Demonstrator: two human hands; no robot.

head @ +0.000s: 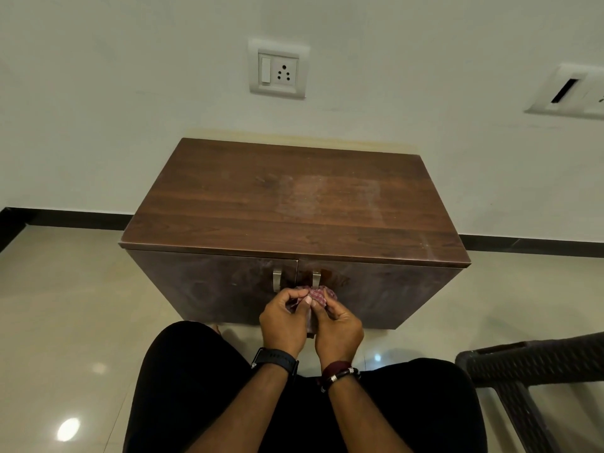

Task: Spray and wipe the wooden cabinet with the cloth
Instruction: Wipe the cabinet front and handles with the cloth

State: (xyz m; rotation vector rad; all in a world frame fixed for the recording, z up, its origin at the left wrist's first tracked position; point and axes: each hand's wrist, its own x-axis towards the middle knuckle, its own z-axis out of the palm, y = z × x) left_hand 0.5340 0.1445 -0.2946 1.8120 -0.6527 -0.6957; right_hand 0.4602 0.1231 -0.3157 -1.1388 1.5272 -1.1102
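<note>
The cabinet (294,204) is standing on the floor (65,305), backing against the wall (130,93), with a socket plate (278,69) sitting above it. Both hands are meeting before its doors, left hand (283,317) beside right hand (338,325), the cloth (318,295) bunching between them just under the two handles (277,280). A chair (536,364) is sitting off right.

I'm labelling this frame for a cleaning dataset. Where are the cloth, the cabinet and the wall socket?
cloth (318,295): head view, bunched checked fabric above the fingers.
cabinet (261,197): head view, bare top panel.
wall socket (283,72): head view, pin holes.
</note>
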